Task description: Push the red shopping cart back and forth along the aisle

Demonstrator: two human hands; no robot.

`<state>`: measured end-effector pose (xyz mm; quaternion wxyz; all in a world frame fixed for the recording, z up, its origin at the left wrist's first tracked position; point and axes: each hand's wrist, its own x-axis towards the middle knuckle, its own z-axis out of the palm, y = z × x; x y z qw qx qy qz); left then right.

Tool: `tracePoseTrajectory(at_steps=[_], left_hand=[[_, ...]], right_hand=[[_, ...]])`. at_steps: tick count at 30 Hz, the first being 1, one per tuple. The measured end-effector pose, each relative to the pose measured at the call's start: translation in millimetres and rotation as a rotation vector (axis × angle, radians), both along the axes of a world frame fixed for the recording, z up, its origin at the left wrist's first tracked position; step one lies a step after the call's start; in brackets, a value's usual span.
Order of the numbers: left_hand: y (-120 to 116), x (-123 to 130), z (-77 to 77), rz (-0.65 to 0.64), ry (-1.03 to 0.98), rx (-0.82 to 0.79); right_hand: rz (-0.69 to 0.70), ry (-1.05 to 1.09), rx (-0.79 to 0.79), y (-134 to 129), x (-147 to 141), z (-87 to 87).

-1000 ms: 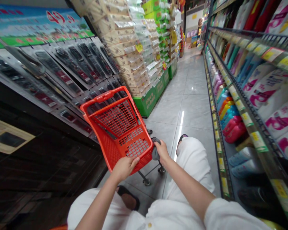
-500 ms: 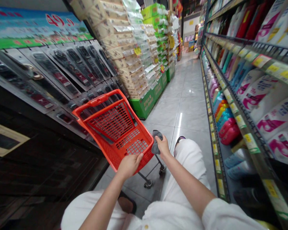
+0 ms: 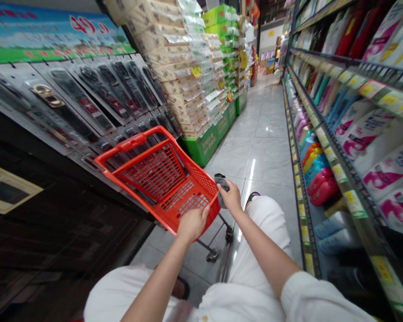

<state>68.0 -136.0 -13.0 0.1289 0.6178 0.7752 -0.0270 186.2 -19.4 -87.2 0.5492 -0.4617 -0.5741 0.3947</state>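
A red plastic shopping cart [image 3: 154,205] stands in front of me on a wheeled metal frame, its basket showing nothing inside. My left hand [image 3: 192,223] is closed over the near rim of the basket, thumb on top. At the basket's right corner, my right hand [image 3: 230,197] grips a bunched dark grey cloth [image 3: 222,182] against the outer side of the rim. The fingers under the cloth are partly hidden.
On the left, packaged belts [image 3: 102,85] hang on a dark display. Beyond the cart, tissue packs [image 3: 188,76] are stacked on green bases [image 3: 206,145]. Shelves of shampoo bottles [image 3: 386,152] line the right side. Grey tiled floor [image 3: 268,147] runs down the aisle.
My left hand has slid right and slightly up along the basket rim. The right hand with the cloth has shifted slightly right. The cart's near end has moved a little right.
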Motion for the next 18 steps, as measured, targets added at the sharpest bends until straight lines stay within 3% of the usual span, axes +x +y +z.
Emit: tracePoseTrajectory(at_steps=[7, 9, 15, 18], left_hand=[[5.3, 1.3, -2.2, 0.042, -0.088, 0.047], [5.3, -1.5, -1.7, 0.070, -0.124, 0.042], [13.5, -13.1, -0.3, 0.185, -0.442, 0.084], [18.7, -17.1, -4.9, 0.226, -0.527, 0.112]], right_hand=[[0.077, -0.395, 0.072, -70.8, -3.7, -5.9], [0.113, -0.456, 0.079, -69.1, -1.5, 0.6], [-0.012, -0.527, -0.052, -12.9, 6.6, 24.8], [0.012, -0.557, -0.020, -27.2, 2.5, 19.4]])
